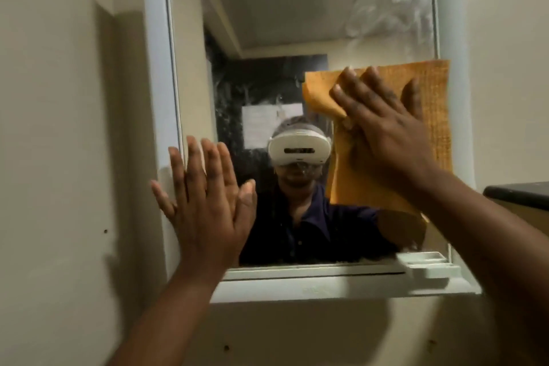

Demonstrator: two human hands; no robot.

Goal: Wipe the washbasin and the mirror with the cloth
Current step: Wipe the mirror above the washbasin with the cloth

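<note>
Wall (59, 128) fills the left side, plain and pale, up to the mirror's white frame (159, 68). Just right of it the left hand (205, 205) lies flat with fingers spread and grasping nothing, its palm pressed across the frame's lower left edge and onto the mirror (267, 38). Streaks cloud the glass towards its upper right corner. Further right, the right hand (383, 134) is splayed open over the orange cloth (436, 104), pressing it flat against the glass rather than clenching it; the cloth spreads beyond the fingers above, right and below. Below the mirror runs a white ledge (297, 282), with a soap dish (427, 267) at its right end.
</note>
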